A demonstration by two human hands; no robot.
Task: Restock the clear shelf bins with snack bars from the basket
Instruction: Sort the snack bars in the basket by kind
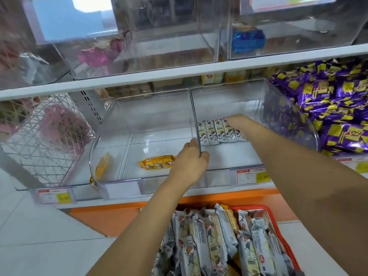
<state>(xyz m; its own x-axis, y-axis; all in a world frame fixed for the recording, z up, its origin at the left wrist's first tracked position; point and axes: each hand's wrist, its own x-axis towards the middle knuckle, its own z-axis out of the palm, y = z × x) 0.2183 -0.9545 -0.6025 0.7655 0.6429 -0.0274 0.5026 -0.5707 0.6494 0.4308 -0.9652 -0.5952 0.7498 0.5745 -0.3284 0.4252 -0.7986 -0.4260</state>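
Two clear bins sit side by side on the middle shelf. In the right bin [235, 156] a row of grey-white snack bars [212, 133] stands at the back left. My right hand [239, 121] reaches in and rests on top of that row, its fingertips hidden. My left hand [191, 162] grips the clear divider wall [194, 116] between the two bins. The left bin [139, 124] holds one yellow bar [157, 162] lying flat and another yellow bar [102, 166] leaning at its left wall. Below, a red basket [278, 226] is full of grey-white bars [209, 242].
Purple and yellow packs [334, 104] fill the bin to the right. Price tags [253, 176] hang on the shelf front. Clear bins on the upper shelf [179, 74] hold a blue pack [249, 39] and pink packs [95, 56]. An orange ledge [111, 216] runs under the shelf.
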